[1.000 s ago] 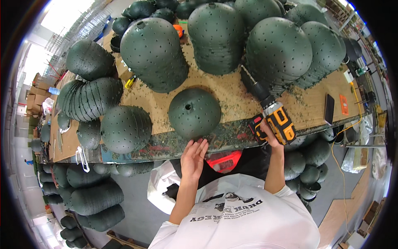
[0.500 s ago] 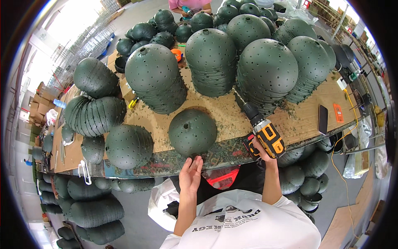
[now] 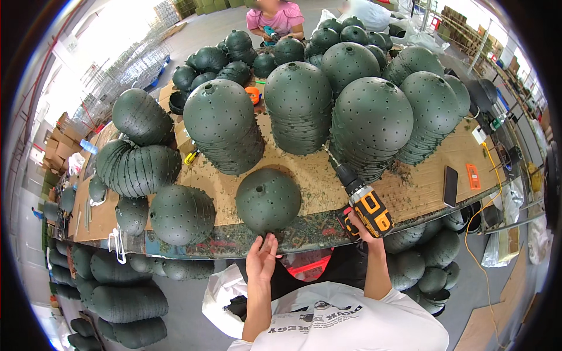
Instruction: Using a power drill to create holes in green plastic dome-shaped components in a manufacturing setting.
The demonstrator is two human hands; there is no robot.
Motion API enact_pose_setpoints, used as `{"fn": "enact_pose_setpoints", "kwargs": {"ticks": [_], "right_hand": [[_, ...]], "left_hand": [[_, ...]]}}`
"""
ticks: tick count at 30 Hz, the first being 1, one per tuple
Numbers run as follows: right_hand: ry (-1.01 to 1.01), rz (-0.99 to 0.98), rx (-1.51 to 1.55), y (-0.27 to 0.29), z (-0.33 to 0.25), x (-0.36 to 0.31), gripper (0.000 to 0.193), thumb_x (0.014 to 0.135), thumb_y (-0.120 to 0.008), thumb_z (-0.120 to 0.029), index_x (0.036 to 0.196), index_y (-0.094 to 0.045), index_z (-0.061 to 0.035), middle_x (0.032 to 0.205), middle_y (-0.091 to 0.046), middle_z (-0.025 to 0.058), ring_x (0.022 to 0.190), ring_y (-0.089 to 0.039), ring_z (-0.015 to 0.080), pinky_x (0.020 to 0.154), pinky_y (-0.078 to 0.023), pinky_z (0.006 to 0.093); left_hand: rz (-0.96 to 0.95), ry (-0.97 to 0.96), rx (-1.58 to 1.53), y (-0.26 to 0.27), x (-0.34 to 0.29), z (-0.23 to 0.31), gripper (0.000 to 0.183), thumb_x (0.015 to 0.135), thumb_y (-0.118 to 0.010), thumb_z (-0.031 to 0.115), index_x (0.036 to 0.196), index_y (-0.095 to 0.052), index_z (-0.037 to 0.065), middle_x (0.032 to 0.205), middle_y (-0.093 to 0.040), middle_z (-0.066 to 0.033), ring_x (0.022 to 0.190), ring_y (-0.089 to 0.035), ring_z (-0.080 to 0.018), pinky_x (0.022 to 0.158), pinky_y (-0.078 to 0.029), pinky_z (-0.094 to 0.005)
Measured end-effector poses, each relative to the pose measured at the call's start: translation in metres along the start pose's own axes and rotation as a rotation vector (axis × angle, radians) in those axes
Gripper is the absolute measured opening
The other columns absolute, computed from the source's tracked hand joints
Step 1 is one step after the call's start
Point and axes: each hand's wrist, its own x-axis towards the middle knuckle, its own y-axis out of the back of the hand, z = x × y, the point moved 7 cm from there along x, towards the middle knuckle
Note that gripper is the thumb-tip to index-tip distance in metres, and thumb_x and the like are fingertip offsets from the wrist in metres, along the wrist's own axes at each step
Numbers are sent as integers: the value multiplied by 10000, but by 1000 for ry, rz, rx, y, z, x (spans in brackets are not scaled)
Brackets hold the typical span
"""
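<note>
A dark green plastic dome (image 3: 268,202) with small holes and a short neck on top sits near the front edge of the table. My left hand (image 3: 262,256) is palm up with fingers stretched out, its fingertips at the dome's near rim; whether they touch it I cannot tell. In my right hand (image 3: 367,229) is a yellow and black cordless drill (image 3: 370,209), gripped by its handle. Its long bit points up and away, toward the foot of a tall stack of domes (image 3: 372,117).
Other dome stacks (image 3: 225,126) stand behind, with more lying at the left (image 3: 182,214). A phone (image 3: 450,187) and an orange card (image 3: 473,176) lie at right. A yellow cable (image 3: 495,158) hangs over the table's right end. Across the table, a person in pink (image 3: 275,20) holds a teal drill (image 3: 270,33).
The whole view has shifted, so the table appears lower and more of the person opposite shows. My left hand stays by the dome's near rim, and the drill is still in my right hand.
</note>
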Motion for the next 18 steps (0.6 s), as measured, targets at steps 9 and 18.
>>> {"fn": "enact_pose_setpoints", "kwargs": {"ticks": [9,18], "right_hand": [[-383,-34,321,-12,53,-22,128,827,-722,5,952,-703,-11,858,-703,62,759,-666,192,701,-524,327],[-393,-166,321,-21,42,-5,26,864,-671,-39,878,-669,-17,741,-636,56,660,-611,180,618,-477,326]], "left_hand": [[-79,-297,189,-33,46,37,439,906,-644,1,1295,-480,122,1069,-627,6,974,-611,-125,864,-494,-322],[-315,-415,-1,-65,46,31,208,1008,-587,224,1192,-520,155,1165,-632,-22,1126,-603,-234,1034,-448,-536]]}}
